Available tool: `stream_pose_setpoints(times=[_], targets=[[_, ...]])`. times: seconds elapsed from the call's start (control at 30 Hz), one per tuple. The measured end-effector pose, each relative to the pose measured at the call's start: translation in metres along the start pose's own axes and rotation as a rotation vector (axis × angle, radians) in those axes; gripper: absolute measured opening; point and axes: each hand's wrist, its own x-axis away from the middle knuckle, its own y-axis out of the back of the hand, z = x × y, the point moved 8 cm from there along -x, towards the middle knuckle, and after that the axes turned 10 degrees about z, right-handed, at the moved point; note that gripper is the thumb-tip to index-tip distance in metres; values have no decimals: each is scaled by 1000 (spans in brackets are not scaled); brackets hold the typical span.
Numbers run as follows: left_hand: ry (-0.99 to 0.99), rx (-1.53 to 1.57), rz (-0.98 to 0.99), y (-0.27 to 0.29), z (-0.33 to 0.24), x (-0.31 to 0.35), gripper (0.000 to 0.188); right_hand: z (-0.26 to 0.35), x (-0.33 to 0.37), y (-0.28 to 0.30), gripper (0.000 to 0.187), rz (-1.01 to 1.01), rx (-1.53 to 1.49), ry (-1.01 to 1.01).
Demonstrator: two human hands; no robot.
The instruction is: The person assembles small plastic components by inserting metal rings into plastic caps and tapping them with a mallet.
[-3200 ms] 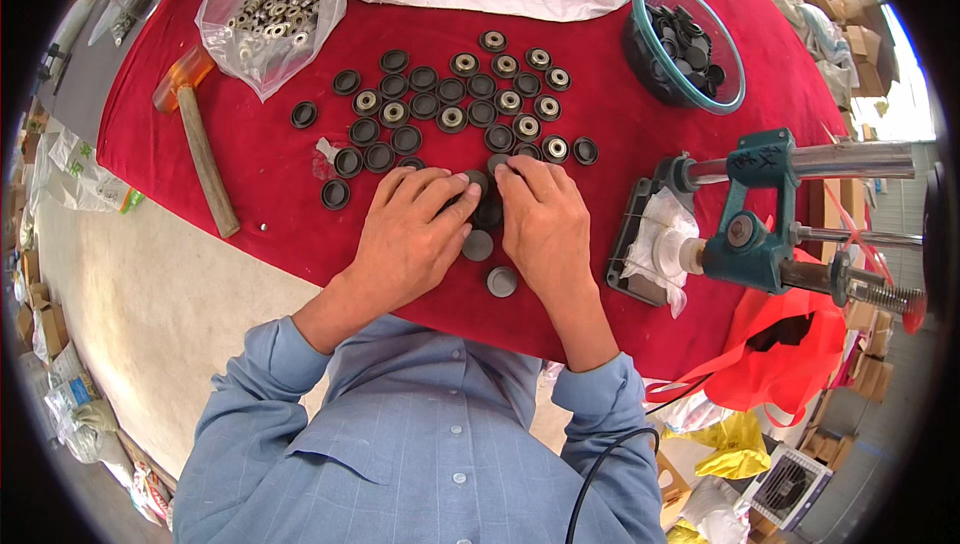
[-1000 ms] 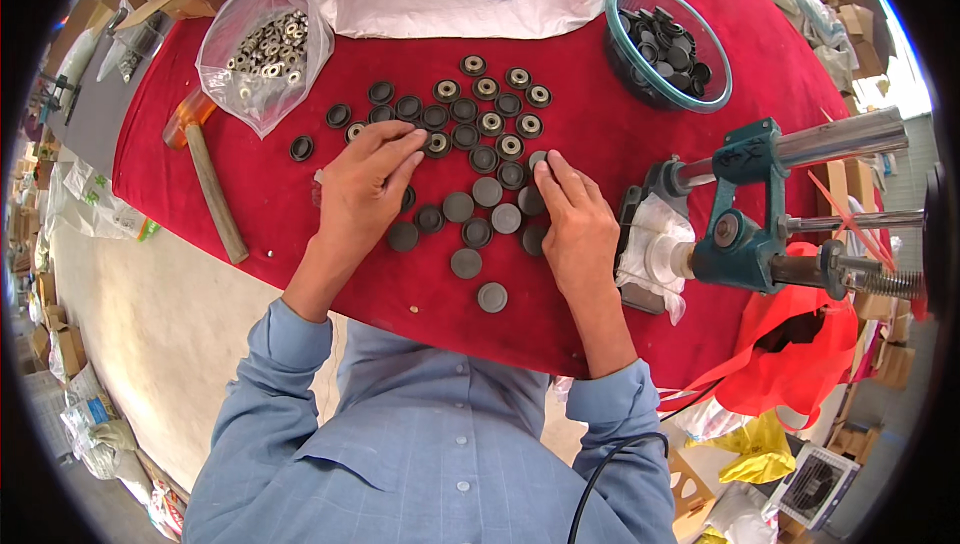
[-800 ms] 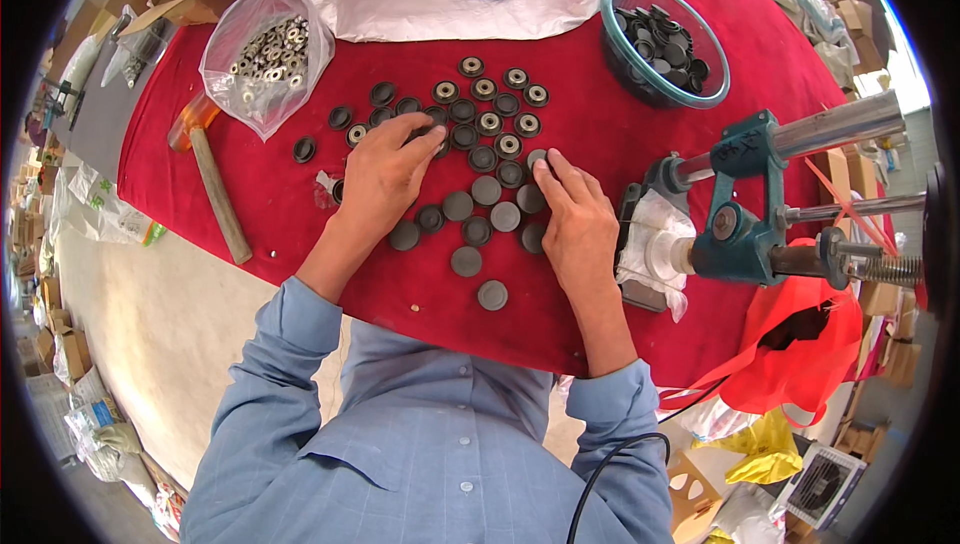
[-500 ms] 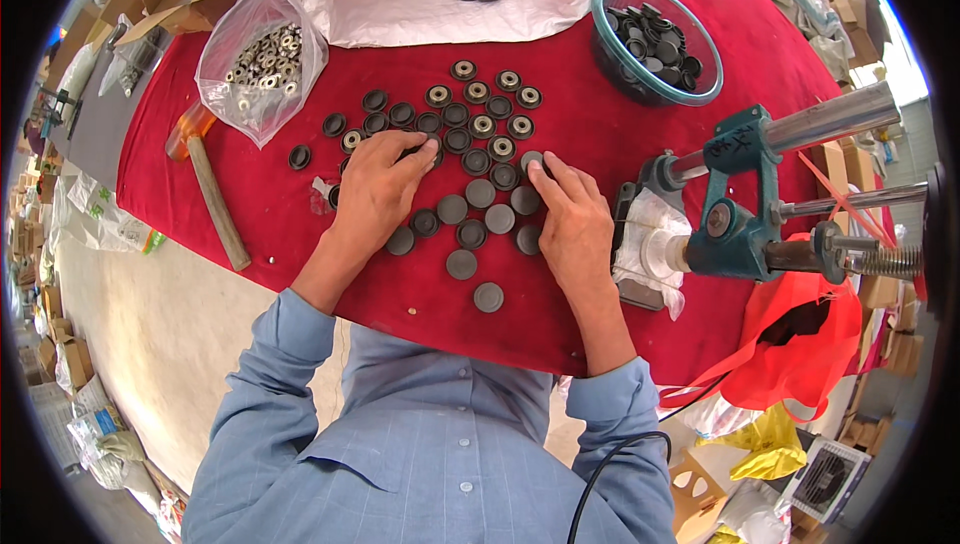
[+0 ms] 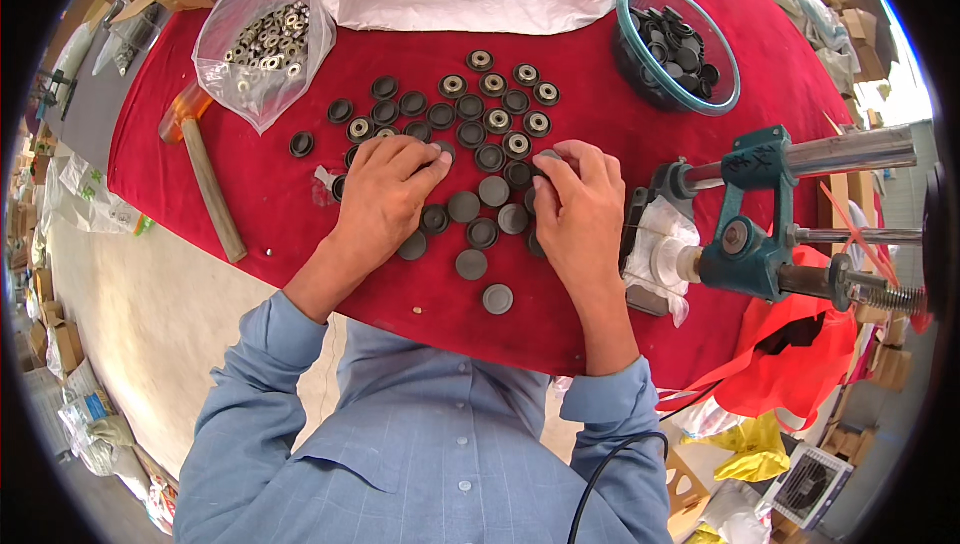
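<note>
My left hand (image 5: 385, 189) is closed, thumb and forefinger pinched at the edge of a small black round cap (image 5: 446, 150). Opposite it, my right hand (image 5: 580, 206) grips another dark round cap (image 5: 547, 155) between its thumb and curled fingers. Between and beyond both hands, many black caps lie on the red cloth. Some show a hollow side, such as one cap (image 5: 471, 107); others have a metal ring-shaped insert (image 5: 497, 121) seated in them. Nearer me, several caps lie flat side up, one cap (image 5: 497, 298) closest to the table edge. My left fingers hide a few caps.
A clear bag of metal rings (image 5: 268, 49) and a wooden-handled hammer (image 5: 212, 189) are at left. A white sack (image 5: 465, 4) bears more caps at the back. A clear tub (image 5: 675, 99) of caps stands at right, above a green metal press (image 5: 745, 214). A red bag (image 5: 800, 364) hangs nearby.
The view has shifted slightly, moving the table things in the picture. My right fingers have curled in around their cap; the left hand stays pinched at its cap.
</note>
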Motion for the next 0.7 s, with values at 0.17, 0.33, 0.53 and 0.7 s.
stream_pose_setpoints(times=[0.17,0.33,0.53,0.7], targets=[[-7,-64,104,2,-7,1,47,17,-13,-6,27,72,187,6],[2,-100,126,3,-14,4,51,15,-14,-18,32,124,244,-14],[41,-76,147,3,-9,12,51,21,-19,-22,30,205,209,-11],[174,167,-39,28,11,29,48,-11,-24,-12,23,35,-176,-57]])
